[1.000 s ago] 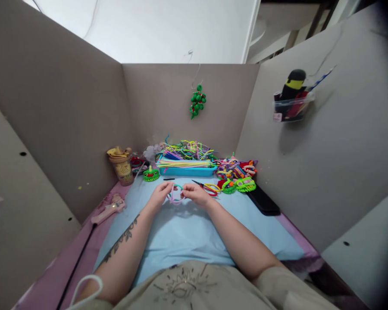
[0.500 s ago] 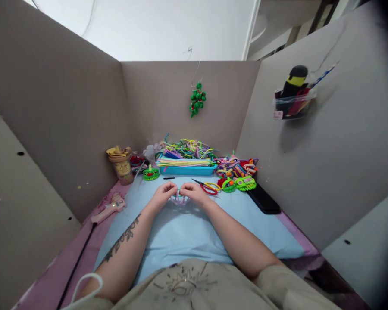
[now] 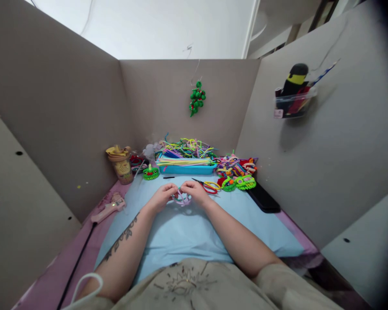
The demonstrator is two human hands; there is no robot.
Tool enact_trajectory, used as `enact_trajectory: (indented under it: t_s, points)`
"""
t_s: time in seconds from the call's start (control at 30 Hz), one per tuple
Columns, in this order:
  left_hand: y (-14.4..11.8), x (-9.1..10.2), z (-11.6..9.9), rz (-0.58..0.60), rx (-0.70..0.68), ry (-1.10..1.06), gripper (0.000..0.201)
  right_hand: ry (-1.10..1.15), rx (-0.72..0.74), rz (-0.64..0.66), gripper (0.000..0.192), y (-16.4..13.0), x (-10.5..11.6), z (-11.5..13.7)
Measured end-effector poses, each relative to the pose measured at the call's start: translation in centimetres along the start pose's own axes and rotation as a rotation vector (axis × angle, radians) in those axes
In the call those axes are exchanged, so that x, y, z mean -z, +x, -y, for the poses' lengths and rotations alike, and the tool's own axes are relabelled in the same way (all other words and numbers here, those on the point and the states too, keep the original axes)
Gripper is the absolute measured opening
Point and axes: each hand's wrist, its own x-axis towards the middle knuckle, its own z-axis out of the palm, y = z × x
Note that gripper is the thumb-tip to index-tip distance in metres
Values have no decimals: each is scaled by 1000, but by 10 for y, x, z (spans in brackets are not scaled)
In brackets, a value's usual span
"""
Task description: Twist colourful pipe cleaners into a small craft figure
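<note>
My left hand [image 3: 167, 192] and my right hand [image 3: 194, 190] are close together over the blue sheet [image 3: 174, 237], both with pinched fingers. Between them they hold a small round frame of bent pipe cleaners [image 3: 182, 201], pale lilac with some green at the top. It hangs just below my fingertips, and my fingers hide its upper edge. Right of my right hand lies a pair of scissors [image 3: 211, 187] with red and yellow handles. A short black strip [image 3: 168, 177] lies beyond my hands.
Behind stands a blue tray [image 3: 187, 169] heaped with pipe cleaners. A green pipe-cleaner piece [image 3: 151, 173], a cup [image 3: 121, 165] and a pink glue gun [image 3: 110, 210] are at left. Finished-looking colourful pieces [image 3: 245, 182] and a black flat case [image 3: 263, 199] lie at right. Grey panels [image 3: 187, 94] enclose the table.
The round frame has turned and tilted between my fingers, so more of its lilac and green strands show. Both hands have stayed in nearly the same place.
</note>
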Motion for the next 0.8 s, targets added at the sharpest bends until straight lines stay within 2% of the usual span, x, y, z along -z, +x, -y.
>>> enact_trajectory:
  t_s: [0.13,0.4,0.8]
  points:
    - [-1,-1,-1,-4,18,-68,24,17,-9,-6,18,1,0,-2]
    - [-2,-2,-3,1,50,-63,24,2,-43,11,15,3,3,-4]
    - [-3,-5,-3,38,65,-244,19,260,-97,11,16,0,-7,0]
